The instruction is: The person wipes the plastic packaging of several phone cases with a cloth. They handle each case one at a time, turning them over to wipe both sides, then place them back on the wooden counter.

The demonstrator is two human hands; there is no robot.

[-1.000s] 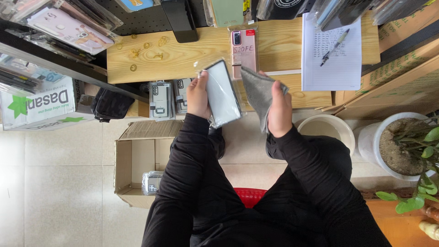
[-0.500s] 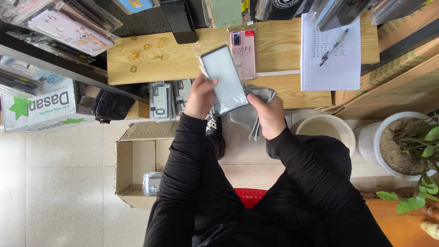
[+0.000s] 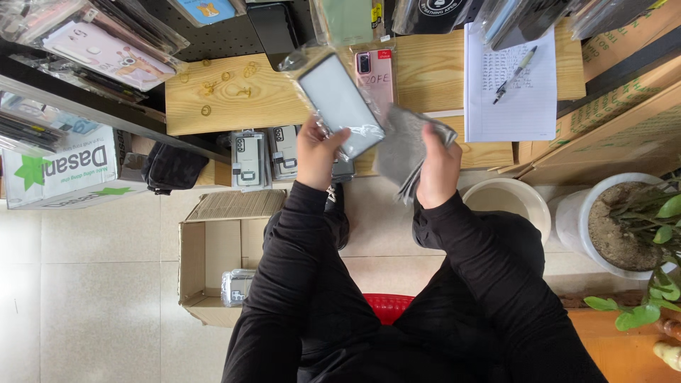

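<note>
At the frame's upper middle, the left hand [image 3: 317,152] grips a bagged phone case [image 3: 340,105], while the right hand [image 3: 438,167] clutches a grey cloth [image 3: 404,145] just right of it.

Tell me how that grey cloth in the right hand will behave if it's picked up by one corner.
The grey cloth is probably floppy: it droops in folds from the right hand. It looks thin, so likely light. Its soft surface should grip rather than slip, unlike the glossy bagged phone case in the left hand.
</note>
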